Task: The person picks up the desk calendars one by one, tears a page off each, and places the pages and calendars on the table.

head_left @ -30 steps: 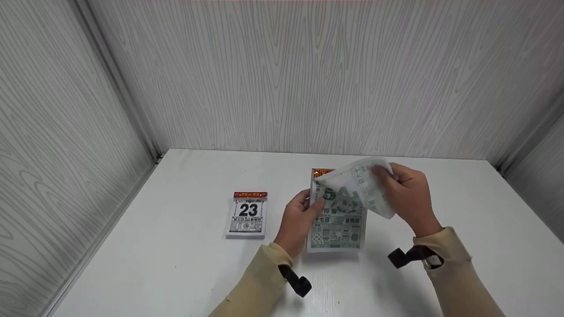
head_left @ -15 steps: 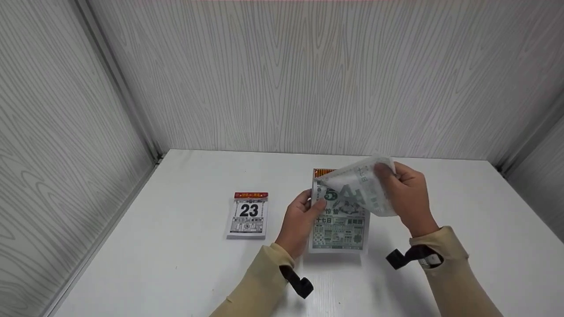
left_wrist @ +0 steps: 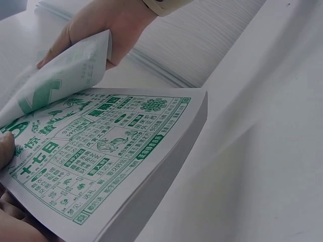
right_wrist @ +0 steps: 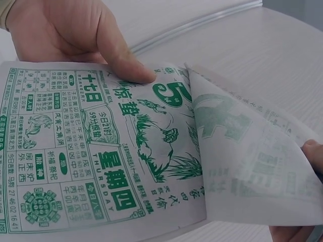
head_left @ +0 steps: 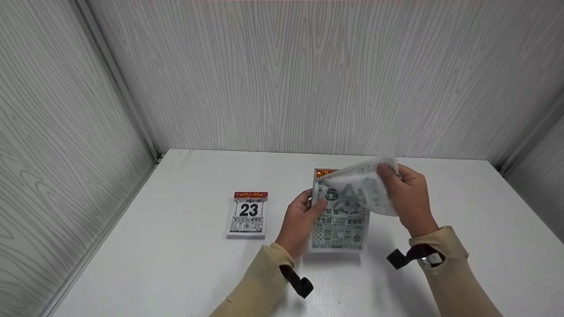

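Observation:
A thick tear-off calendar (head_left: 338,233) with green print and an orange top strip is held up over the table. My left hand (head_left: 302,220) grips its left edge, thumb on the front page beside the green 5 and fingers behind. With my right hand (head_left: 407,198) I pinch a thin page (head_left: 370,187) that is lifted and folded up to the right. Its faint 4 shows through from the back. In the right wrist view this page (right_wrist: 247,161) still meets the calendar near the top. The left wrist view shows the calendar's thick side (left_wrist: 166,176).
A smaller tear-off calendar (head_left: 248,215) with a red header and a black 23 lies on the white table (head_left: 189,246), left of my left hand. Wood-grain panels (head_left: 282,79) stand behind the table and along its sides.
The right hand has drawn the lifted page slightly up and to the right, uncovering a little more of the 5. The left hand and the calendar have barely shifted.

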A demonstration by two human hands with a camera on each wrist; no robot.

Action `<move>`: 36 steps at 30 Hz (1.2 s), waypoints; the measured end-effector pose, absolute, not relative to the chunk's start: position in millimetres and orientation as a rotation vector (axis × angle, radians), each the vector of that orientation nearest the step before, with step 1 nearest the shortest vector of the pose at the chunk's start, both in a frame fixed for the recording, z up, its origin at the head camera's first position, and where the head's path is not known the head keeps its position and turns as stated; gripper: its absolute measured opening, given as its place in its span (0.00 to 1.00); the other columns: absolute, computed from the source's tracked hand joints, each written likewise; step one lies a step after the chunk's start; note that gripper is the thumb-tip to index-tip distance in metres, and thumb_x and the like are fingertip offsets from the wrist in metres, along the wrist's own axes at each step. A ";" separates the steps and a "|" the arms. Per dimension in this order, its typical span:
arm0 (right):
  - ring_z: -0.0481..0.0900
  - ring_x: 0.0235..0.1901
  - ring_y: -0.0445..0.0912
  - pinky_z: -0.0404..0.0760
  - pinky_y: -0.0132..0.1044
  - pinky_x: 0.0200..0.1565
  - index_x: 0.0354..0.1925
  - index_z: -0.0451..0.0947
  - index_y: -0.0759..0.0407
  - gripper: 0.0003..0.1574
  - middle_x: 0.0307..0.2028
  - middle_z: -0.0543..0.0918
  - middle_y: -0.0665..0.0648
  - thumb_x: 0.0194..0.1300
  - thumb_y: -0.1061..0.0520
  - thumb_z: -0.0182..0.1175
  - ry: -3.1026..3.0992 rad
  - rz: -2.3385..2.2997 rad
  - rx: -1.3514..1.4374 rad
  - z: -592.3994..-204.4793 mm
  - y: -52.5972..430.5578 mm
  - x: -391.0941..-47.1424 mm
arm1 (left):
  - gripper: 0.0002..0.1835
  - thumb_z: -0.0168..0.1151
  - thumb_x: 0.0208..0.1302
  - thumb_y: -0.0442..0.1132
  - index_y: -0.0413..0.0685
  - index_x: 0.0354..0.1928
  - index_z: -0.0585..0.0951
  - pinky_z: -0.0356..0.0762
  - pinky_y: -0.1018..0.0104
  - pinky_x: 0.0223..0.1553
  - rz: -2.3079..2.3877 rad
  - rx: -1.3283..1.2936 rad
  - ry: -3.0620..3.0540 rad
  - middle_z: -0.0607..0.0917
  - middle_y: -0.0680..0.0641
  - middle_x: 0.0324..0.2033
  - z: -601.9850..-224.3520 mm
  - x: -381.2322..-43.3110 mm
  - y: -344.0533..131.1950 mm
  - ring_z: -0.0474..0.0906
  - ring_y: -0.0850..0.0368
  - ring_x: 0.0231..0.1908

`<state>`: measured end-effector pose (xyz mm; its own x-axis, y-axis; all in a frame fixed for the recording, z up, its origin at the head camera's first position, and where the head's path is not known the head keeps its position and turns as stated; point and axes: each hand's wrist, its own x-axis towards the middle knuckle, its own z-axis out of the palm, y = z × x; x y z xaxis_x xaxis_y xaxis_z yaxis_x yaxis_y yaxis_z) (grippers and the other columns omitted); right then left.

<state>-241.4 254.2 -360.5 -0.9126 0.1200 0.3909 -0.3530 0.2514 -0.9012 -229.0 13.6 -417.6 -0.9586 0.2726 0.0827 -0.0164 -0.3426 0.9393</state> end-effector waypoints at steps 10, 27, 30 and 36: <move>0.90 0.34 0.46 0.88 0.37 0.36 0.53 0.84 0.67 0.29 0.36 0.91 0.52 0.76 0.42 0.59 -2.115 1.791 0.180 -356.9 252.3 -239.9 | 0.25 0.61 0.77 0.44 0.44 0.70 0.72 0.81 0.58 0.57 2.419 0.364 1.663 0.86 0.44 0.55 -418.4 -228.7 13.2 0.84 0.50 0.55; 0.88 0.34 0.46 0.86 0.36 0.35 0.51 0.85 0.65 0.25 0.38 0.90 0.54 0.73 0.45 0.65 -2.211 1.794 0.242 -350.6 259.1 -236.8 | 0.23 0.60 0.77 0.42 0.45 0.68 0.73 0.83 0.58 0.54 2.415 0.347 1.691 0.87 0.44 0.52 -418.0 -228.7 12.5 0.86 0.50 0.52; 0.88 0.40 0.45 0.86 0.35 0.41 0.55 0.85 0.62 0.25 0.42 0.90 0.54 0.73 0.44 0.65 -2.320 1.702 0.333 -346.5 261.7 -236.1 | 0.23 0.60 0.77 0.43 0.45 0.69 0.73 0.82 0.57 0.54 2.411 0.357 1.711 0.87 0.44 0.53 -417.8 -228.3 12.7 0.86 0.50 0.53; 0.86 0.43 0.45 0.83 0.32 0.47 0.50 0.88 0.59 0.19 0.43 0.89 0.57 0.75 0.47 0.63 -2.467 1.510 0.460 -345.7 258.8 -230.5 | 0.23 0.59 0.78 0.42 0.44 0.69 0.73 0.81 0.57 0.56 2.410 0.365 1.719 0.87 0.44 0.54 -419.4 -227.8 14.1 0.84 0.51 0.55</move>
<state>-230.5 258.8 -345.7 -0.9285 -0.1528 0.3383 -0.3708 0.4256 -0.8255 -227.8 14.1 -419.4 -0.9576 0.2681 0.1056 0.0126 -0.3272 0.9449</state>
